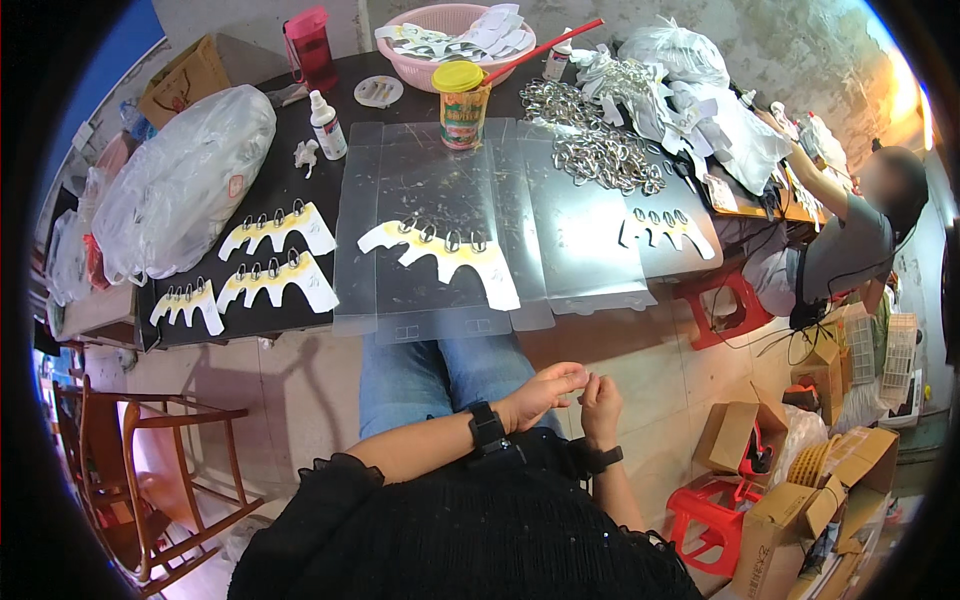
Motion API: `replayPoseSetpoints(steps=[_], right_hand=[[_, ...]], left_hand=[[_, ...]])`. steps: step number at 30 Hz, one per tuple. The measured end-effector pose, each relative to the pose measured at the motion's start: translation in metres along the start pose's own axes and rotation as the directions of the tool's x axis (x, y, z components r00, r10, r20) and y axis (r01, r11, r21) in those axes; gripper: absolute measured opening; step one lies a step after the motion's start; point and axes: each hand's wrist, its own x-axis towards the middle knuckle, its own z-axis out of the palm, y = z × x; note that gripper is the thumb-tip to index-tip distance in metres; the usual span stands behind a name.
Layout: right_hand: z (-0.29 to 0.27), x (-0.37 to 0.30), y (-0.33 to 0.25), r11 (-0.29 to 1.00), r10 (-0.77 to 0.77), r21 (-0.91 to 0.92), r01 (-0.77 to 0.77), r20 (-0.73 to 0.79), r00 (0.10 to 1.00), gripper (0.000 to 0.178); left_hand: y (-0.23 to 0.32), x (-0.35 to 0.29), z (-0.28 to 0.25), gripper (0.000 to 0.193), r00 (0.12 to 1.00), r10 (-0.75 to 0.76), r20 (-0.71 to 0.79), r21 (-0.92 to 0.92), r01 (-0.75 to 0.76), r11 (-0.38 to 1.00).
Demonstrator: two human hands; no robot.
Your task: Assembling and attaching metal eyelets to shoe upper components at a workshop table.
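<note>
Both hands up over the lap, fingertips meeting. Left hand (545,392) curled, thumb and forefinger pinched; right hand (600,395) raised just beside it, fingers bent toward the left's tips. Whatever sits between the fingertips is too small to make out. Nearest work: white-and-yellow card cutout (445,255) with a row of metal rings (440,234) clipped along its top edge, lying flat on a clear plastic sheet (440,180) near the table's front edge.

Left hand (545,390) and right hand (600,395) meet fingertip to fingertip above the lap, below the black table (300,180). On it lie clear plastic sheets (440,170), 5 white-and-yellow card cutouts (440,250) and a heap of metal rings (600,145).
</note>
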Motion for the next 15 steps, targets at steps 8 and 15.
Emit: replayPoseSetpoints(steps=[8,15], right_hand=[[-0.021,0.003,-0.011,0.885,0.208,0.408,-0.223,0.080,0.975,0.023],[-0.016,-0.002,-0.034,0.962,0.072,0.237,-0.133,0.253,0.965,0.029]], left_hand=[[0.004,0.002,-0.002,0.056,0.998,0.045,-0.054,0.006,-0.045,0.999],[0.003,0.004,-0.004,0.055,1.000,-0.001,-0.008,0.065,0.001,0.998]])
